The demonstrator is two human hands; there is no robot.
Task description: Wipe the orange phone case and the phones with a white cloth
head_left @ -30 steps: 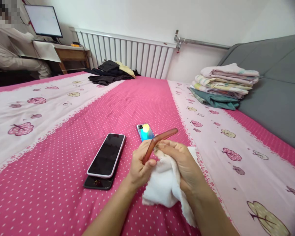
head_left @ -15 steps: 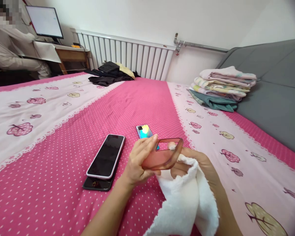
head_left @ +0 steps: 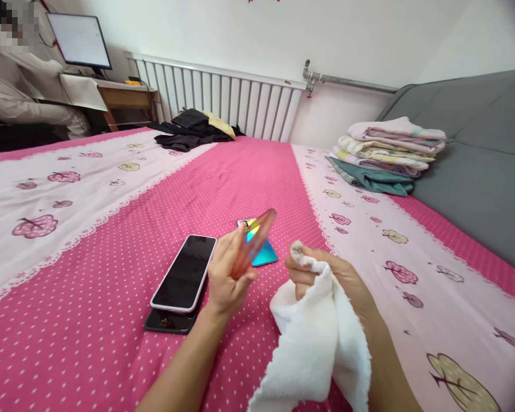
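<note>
My left hand (head_left: 225, 274) grips a see-through reddish phone case (head_left: 257, 237), held edge-on and tilted over the bed. My right hand (head_left: 326, 277) is closed on a white cloth (head_left: 315, 343) that drapes down over my wrist. The two hands are apart. Just behind the case a phone with a shiny blue-green back (head_left: 264, 254) lies on the pink dotted bedspread (head_left: 111, 297). To the left a pink-edged phone (head_left: 184, 280) lies screen up on top of a black phone (head_left: 169, 323).
A stack of folded cloths (head_left: 386, 154) sits at the right by a grey headboard (head_left: 472, 149). Dark clothes (head_left: 193, 129) lie at the far bed edge below a white radiator (head_left: 223, 94). A person in pale clothing (head_left: 21, 86) sits at a desk with a monitor (head_left: 79, 40).
My left hand turned the case from flat to edge-on and carried it left, away from the cloth. My right hand with the cloth came off the case.
</note>
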